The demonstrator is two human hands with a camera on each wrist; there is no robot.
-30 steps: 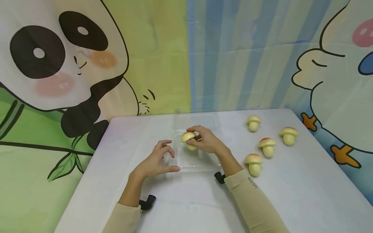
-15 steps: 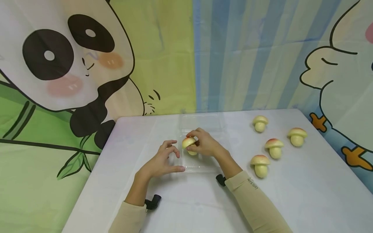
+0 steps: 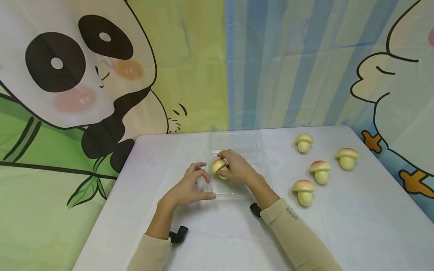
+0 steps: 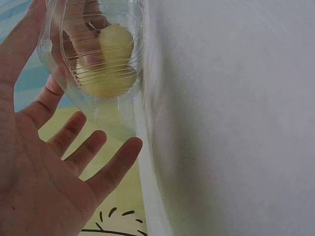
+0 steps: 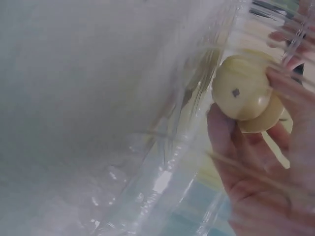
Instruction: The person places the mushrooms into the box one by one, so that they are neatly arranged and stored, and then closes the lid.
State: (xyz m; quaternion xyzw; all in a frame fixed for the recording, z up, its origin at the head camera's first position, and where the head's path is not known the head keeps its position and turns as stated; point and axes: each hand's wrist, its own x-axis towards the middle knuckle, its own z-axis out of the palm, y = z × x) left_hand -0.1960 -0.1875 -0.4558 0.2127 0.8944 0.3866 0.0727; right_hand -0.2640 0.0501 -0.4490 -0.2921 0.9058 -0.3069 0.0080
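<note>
My right hand [image 3: 239, 168] grips a pale yellow toy mushroom [image 3: 218, 166] with a reddish cap, thumb on one side and fingers on the other. It is inside the left part of a clear plastic clamshell box [image 3: 234, 194], whose lid [image 3: 234, 141] lies open towards the back. Through the box wall, the left wrist view shows the mushroom [image 4: 114, 59] with its stem and cap. The right wrist view shows the stem's base turned to the camera. Beside the box's left wall, my left hand [image 3: 190, 186] has its fingers spread and relaxed, the thumb at the front left corner.
Several more toy mushrooms stand on the white table's right side, one front left [image 3: 304, 192], one in the middle [image 3: 320, 172], one far right [image 3: 347, 158] and one at the back [image 3: 303, 143]. A cartoon-printed curtain [image 3: 190, 64] hangs behind the table.
My right hand has lowered the mushroom slightly into the box, and its cap has tilted further left. The left hand keeps its place by the box. The head view has shifted a little.
</note>
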